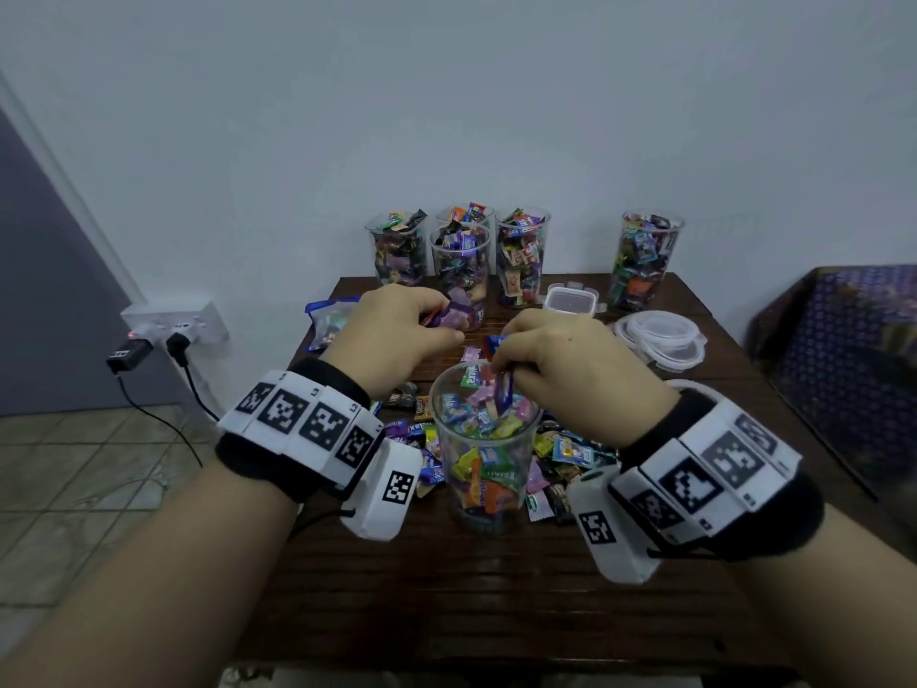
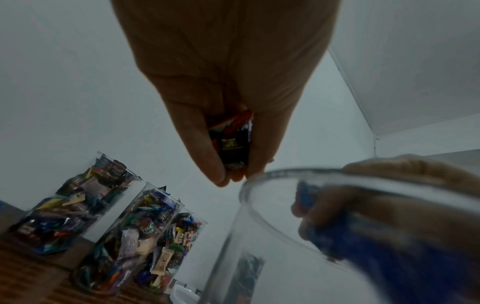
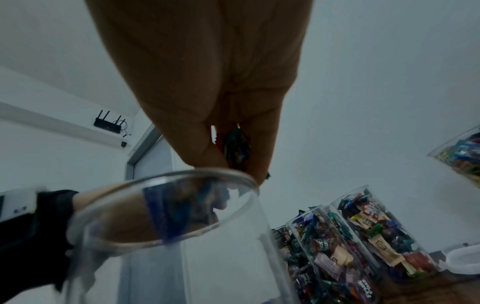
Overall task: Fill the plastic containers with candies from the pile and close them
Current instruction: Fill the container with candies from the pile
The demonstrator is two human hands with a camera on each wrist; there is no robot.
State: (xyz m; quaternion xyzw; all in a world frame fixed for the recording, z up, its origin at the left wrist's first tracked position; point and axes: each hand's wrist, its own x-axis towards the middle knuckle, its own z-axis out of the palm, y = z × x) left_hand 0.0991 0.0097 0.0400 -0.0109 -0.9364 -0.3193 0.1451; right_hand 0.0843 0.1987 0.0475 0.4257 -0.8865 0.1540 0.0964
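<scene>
open container (image 1: 484, 439) sits mid-table w/ the candy pile (image 1: 560, 454) spread round its base, prob so grabs stay short. right hand (image 1: 570, 374) over its rim, clenched on a blue candy (image 1: 505, 392), ready to drop. left hand (image 1: 397, 335) just behind container, gripping more wrappers. filled containers (image 1: 461, 260) parked further behind, lids (image 1: 660, 337) behind-right, none closed yet.

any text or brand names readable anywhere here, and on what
"xalaM": mirrored on a green candy wrapper inside the near container.
"xalaM": mirrored on a green wrapper at that container's rim.
Print on the other candies, the filled cups and the wrist bands (square codes only) is too small or blurred to read.
</scene>
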